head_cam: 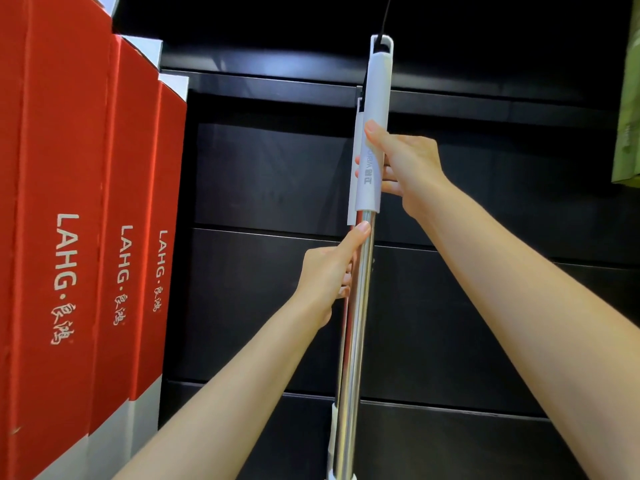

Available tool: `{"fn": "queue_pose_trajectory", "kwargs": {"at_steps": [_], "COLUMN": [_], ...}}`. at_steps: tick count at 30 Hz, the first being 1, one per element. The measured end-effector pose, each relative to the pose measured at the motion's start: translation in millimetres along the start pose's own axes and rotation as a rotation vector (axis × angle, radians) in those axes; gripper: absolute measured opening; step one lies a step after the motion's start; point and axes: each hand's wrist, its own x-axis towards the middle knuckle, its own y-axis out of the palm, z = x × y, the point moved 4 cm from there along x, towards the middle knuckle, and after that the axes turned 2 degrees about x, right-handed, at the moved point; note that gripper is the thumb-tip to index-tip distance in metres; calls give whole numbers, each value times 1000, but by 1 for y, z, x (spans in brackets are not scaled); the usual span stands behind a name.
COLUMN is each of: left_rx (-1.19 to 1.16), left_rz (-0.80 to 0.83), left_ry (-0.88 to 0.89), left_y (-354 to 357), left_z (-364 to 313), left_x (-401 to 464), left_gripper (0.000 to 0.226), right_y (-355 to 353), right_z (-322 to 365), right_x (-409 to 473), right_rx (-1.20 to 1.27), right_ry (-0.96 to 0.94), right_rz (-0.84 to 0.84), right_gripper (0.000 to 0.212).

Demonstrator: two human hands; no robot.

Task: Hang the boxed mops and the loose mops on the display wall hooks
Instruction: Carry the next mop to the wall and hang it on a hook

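A loose mop (358, 306) with a shiny metal pole and a white handle cap stands upright in front of the black display wall (263, 174). The loop at the cap's top sits over a thin black hook (383, 26). My right hand (401, 164) grips the white cap, thumb pointing up along it. My left hand (329, 271) grips the metal pole just below the cap. A second white mop handle (355, 168) shows right behind the first. Three red boxed mops (69, 237) marked LAHG hang side by side at the left.
The black slat wall fills the middle and right, with horizontal rails. A green package (628, 116) hangs at the far right edge. The stretch of wall between the red boxes and the mop pole holds no goods.
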Motion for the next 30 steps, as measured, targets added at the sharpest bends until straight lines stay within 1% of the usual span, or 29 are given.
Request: {"fn": "queue_pose_trajectory", "kwargs": {"at_steps": [4, 9, 12, 16, 21, 23, 30], "left_rx": [11, 24, 39, 33, 49, 59, 73], "left_rz": [-11, -13, -8, -5, -34, -48, -76], "left_ry": [10, -6, -2, -7, -25, -32, -26], "left_y": [-1, -2, -4, -4, -5, -6, -7], "left_z": [8, 17, 21, 27, 36, 39, 47], "left_x": [14, 30, 38, 48, 63, 69, 82], "left_gripper": [47, 58, 58, 58, 59, 59, 59], "right_y": [3, 6, 9, 11, 14, 15, 16], "right_z": [-12, -28, -35, -45, -56, -59, -67], "right_x": [10, 24, 30, 36, 44, 46, 51], "right_rx": [-6, -26, -30, -38, -43, -41, -38], "right_ry": [17, 21, 21, 20, 49, 56, 53], "right_rz": [-1, -6, -13, -19, -28, -28, 10], "right_gripper": [20, 26, 29, 26, 38, 40, 24]}}
